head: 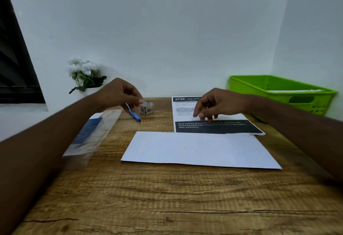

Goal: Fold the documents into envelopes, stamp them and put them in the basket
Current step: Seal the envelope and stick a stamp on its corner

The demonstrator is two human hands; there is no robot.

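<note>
Nearest on the wooden table [167,197], a white envelope [200,149] is laid flat. Just beyond it, a printed document [213,128] is touched by the right hand [220,103], its fingers loose and grasping nothing. The left hand [118,93] is held with curled fingers over a blue pen [134,115] and a stamp roll [147,108]; whether either is gripped cannot be told. A green basket [259,86] is set at the far right.

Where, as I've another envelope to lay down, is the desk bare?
The broad front strip of desk, nearer than the envelope, is bare. A narrow lane runs between sleeve and envelope. The back is crowded: pen, stamp roll, sheet, with left hand and right hand above.
</note>
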